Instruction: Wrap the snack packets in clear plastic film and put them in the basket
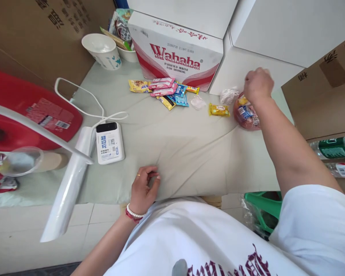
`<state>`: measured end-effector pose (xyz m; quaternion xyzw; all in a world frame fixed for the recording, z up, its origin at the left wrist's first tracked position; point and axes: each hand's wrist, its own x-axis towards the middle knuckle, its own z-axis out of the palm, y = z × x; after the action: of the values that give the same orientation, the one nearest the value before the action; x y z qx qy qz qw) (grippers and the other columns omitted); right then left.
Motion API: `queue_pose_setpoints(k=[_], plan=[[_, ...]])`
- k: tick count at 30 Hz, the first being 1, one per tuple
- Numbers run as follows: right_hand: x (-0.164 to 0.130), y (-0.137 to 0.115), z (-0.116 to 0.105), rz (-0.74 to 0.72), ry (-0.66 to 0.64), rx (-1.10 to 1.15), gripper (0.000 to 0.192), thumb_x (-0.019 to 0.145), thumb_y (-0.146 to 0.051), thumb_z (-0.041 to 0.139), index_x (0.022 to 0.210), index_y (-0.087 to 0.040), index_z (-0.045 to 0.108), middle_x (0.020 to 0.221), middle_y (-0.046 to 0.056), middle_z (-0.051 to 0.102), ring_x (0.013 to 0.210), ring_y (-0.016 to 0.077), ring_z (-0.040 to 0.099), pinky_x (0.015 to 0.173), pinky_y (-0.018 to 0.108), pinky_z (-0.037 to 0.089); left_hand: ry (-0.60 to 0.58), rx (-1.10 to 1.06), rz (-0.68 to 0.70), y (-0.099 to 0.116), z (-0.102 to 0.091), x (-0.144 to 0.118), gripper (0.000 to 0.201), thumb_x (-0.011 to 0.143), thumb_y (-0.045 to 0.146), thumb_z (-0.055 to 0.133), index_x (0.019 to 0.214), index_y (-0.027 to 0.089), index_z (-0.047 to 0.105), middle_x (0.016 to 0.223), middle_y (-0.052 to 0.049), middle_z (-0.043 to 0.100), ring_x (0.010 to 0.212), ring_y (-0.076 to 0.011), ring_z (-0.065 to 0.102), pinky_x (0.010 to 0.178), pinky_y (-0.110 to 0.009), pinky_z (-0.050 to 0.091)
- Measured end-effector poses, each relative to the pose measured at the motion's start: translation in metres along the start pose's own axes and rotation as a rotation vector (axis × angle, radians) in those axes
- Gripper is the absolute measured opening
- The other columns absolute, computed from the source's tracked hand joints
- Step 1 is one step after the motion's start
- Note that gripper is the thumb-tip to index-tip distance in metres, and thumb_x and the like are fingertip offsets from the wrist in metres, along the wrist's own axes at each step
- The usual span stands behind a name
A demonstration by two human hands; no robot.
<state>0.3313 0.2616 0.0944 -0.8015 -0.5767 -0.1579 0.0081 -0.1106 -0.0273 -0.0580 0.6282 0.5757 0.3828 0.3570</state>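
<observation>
My right hand is held over a reddish see-through bowl of wrapped snacks on the right of the table. Its fingers are curled together, and whatever they grip is hidden from this angle. Left of the bowl lies a yellow snack packet, with a crumpled clear wrapper just behind it. My left hand rests on the table's front edge, holding nothing. Its fingers bend loosely, with a gap between them and the thumb. Several pink, blue and yellow snack packets form a pile in front of the box.
A Wahaha water box stands at the back. Paper cups are behind on the left. A white power bank with a cable, a plastic roll and a red container occupy the left. A green stool is below right.
</observation>
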Motion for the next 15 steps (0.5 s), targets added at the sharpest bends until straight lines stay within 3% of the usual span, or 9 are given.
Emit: queue_pose_setpoints(k=[1, 3, 4, 6, 10, 12, 15], plan=[[-0.001, -0.012, 0.003, -0.139, -0.079, 0.027, 0.074, 0.101, -0.039, 0.019, 0.063, 0.005, 0.065, 0.12, 0.02, 0.066, 0.122, 0.0237, 0.057, 0.078, 0.039, 0.036, -0.003, 0.01, 0.0, 0.001, 0.0, 0.0, 0.023, 0.092, 0.03, 0.06, 0.114, 0.023, 0.06, 0.11, -0.007, 0.061, 0.09, -0.0199, 0.069, 0.082, -0.037, 0.062], [-0.006, -0.04, 0.016, -0.392, -0.257, 0.061, 0.042, 0.099, -0.029, 0.048, 0.082, 0.0, 0.074, 0.115, 0.019, 0.071, 0.112, 0.0252, 0.063, 0.081, 0.036, 0.038, -0.013, 0.053, 0.013, 0.005, -0.001, 0.001, 0.021, 0.091, 0.03, 0.059, 0.111, 0.024, 0.061, 0.107, -0.007, 0.063, 0.09, -0.0207, 0.069, 0.082, -0.038, 0.061], [-0.01, -0.055, 0.023, -0.453, -0.314, 0.091, 0.024, 0.093, -0.022, 0.06, 0.091, -0.005, 0.076, 0.112, 0.016, 0.073, 0.107, 0.0248, 0.065, 0.082, 0.035, 0.04, -0.017, 0.076, 0.025, 0.008, -0.001, 0.002, 0.018, 0.091, 0.029, 0.059, 0.108, 0.024, 0.062, 0.106, -0.008, 0.065, 0.091, -0.0215, 0.069, 0.082, -0.039, 0.061], [-0.018, -0.085, 0.04, -0.507, -0.376, 0.184, 0.018, 0.085, -0.018, 0.07, 0.101, -0.014, 0.078, 0.106, 0.013, 0.075, 0.098, 0.0245, 0.066, 0.083, 0.034, 0.043, -0.027, 0.103, 0.047, 0.012, -0.001, 0.003, 0.013, 0.09, 0.028, 0.058, 0.102, 0.024, 0.063, 0.103, -0.008, 0.067, 0.094, -0.0233, 0.068, 0.084, -0.041, 0.06], [-0.03, -0.125, 0.062, -0.468, -0.403, 0.406, 0.01, 0.08, -0.021, 0.072, 0.089, -0.016, 0.075, 0.098, 0.013, 0.073, 0.093, 0.0258, 0.062, 0.087, 0.037, 0.045, -0.025, 0.053, 0.053, 0.014, -0.004, 0.002, 0.009, 0.09, 0.025, 0.058, 0.095, 0.024, 0.065, 0.1, -0.008, 0.069, 0.093, -0.0228, 0.068, 0.083, -0.039, 0.058], [-0.041, -0.13, 0.062, -0.379, -0.357, 0.585, 0.004, 0.08, -0.019, 0.069, 0.08, -0.016, 0.071, 0.09, 0.012, 0.071, 0.09, 0.0248, 0.061, 0.087, 0.038, 0.045, -0.007, -0.016, 0.028, 0.016, -0.006, 0.002, 0.01, 0.091, 0.025, 0.057, 0.094, 0.024, 0.066, 0.099, -0.008, 0.068, 0.091, -0.0215, 0.067, 0.08, -0.037, 0.058], [-0.08, -0.127, 0.049, -0.255, -0.314, 0.837, 0.013, 0.088, -0.027, 0.059, 0.085, -0.017, 0.067, 0.074, 0.005, 0.064, 0.071, 0.0189, 0.058, 0.074, 0.033, 0.047, 0.003, -0.124, -0.014, 0.027, -0.005, 0.009, 0.012, 0.094, 0.03, 0.057, 0.094, 0.023, 0.067, 0.095, -0.007, 0.066, 0.086, -0.0195, 0.065, 0.074, -0.034, 0.057]])
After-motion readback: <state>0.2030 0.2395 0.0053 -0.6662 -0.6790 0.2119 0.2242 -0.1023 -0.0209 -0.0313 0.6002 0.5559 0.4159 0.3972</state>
